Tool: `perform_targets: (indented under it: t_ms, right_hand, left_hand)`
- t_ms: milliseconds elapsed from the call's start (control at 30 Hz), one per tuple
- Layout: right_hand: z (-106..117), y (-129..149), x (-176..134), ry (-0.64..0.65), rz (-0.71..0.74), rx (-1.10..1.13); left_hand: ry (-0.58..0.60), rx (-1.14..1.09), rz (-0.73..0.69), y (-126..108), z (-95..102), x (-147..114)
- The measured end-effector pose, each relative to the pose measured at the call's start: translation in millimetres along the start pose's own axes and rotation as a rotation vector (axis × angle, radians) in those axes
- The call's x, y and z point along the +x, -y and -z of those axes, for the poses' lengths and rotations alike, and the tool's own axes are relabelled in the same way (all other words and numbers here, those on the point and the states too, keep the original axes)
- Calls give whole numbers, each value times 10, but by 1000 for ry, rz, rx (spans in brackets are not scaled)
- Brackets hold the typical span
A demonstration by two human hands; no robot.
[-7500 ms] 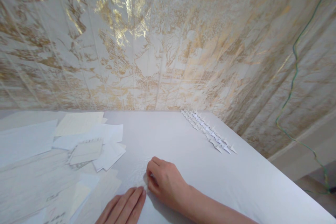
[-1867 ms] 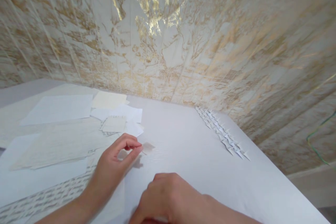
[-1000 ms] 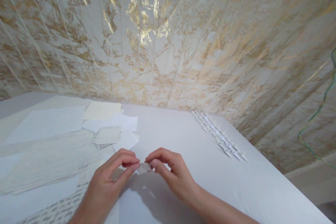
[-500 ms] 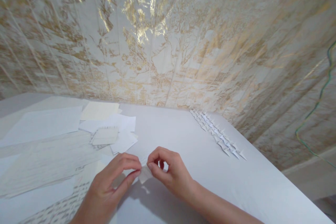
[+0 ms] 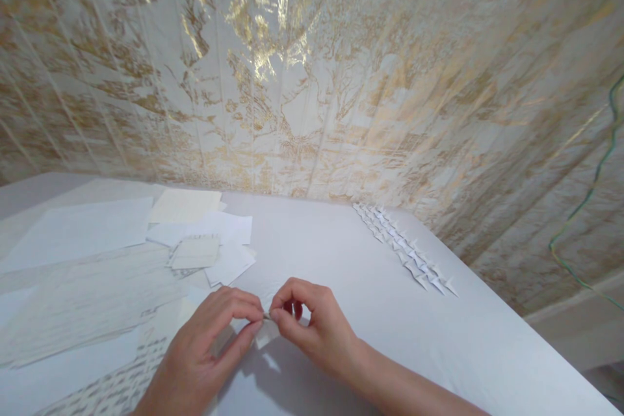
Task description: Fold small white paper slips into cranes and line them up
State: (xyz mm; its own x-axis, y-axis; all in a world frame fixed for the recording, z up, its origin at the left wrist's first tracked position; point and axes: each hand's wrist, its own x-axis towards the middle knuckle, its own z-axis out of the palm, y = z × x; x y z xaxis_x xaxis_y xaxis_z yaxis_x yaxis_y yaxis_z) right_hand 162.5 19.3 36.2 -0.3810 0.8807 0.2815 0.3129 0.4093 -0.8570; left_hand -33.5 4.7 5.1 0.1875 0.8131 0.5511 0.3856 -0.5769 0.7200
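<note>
Between my two hands is a small piece of folded paper (image 5: 266, 333), whitish and held just above the white table. My left hand (image 5: 207, 344) pinches its left side between thumb and fingertips. From the other side my right hand (image 5: 316, 331) grips it in a thumb-and-finger pinch, its remaining fingers curled. The fingertips almost meet along the paper's upper edge, which they partly hide. Rows of small folded paper shapes (image 5: 407, 250) with pointed tips, like origami cranes, stand at the table's far right.
Loose sheets of paper (image 5: 82, 299) cover the left of the white table (image 5: 302, 240). Small paper squares (image 5: 195, 252) lie stacked near its middle. A patterned gold-and-white wall (image 5: 292, 78) rises behind, and a green cable (image 5: 597, 182) hangs at the right.
My right hand has shifted slightly left, bringing its fingertips closer to my left ones. The paper has tilted, so less of its face shows.
</note>
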Motion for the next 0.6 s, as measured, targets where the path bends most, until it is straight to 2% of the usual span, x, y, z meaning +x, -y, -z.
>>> perform_targets:
  t_ms: [300, 500, 600]
  right_hand:
    - [-9, 19, -10, -4, -7, -21]
    - [-9, -26, -26, 1, 50, -55]
    - [-17, -40, -27, 7, 21, -69]
  left_hand:
    - [-6, 0, -20, 2, -6, 2]
    - [-32, -6, 21, -13, 18, 11]
    - [-18, -6, 72, -19, 6, -15]
